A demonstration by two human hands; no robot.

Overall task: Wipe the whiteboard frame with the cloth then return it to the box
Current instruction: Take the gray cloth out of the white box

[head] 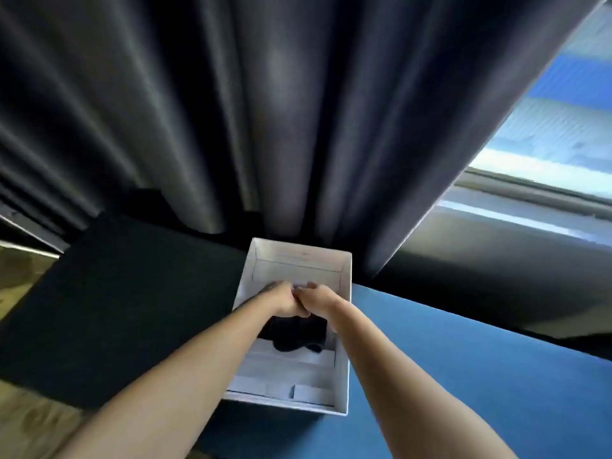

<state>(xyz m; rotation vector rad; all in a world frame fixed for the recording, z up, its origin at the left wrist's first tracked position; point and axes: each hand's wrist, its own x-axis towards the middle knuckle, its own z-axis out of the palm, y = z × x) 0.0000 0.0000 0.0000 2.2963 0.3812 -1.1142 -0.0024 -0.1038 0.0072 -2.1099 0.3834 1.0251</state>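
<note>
A white open box (344, 326) lies in front of me on a blue surface. Inside it, a dark cloth (298, 336) hangs bunched just below my hands. My left hand (283, 298) and my right hand (313, 301) are pressed together over the middle of the box, both with fingers closed on the top of the cloth. The cloth's lower part rests on white paper inserts in the box. No whiteboard frame is in view.
Dark curtains (265, 111) hang straight ahead behind the box. A black surface (116, 309) lies to the left, a blue one (463, 376) to the right. A bright window (563, 111) shows at upper right, wooden floor (23, 425) at lower left.
</note>
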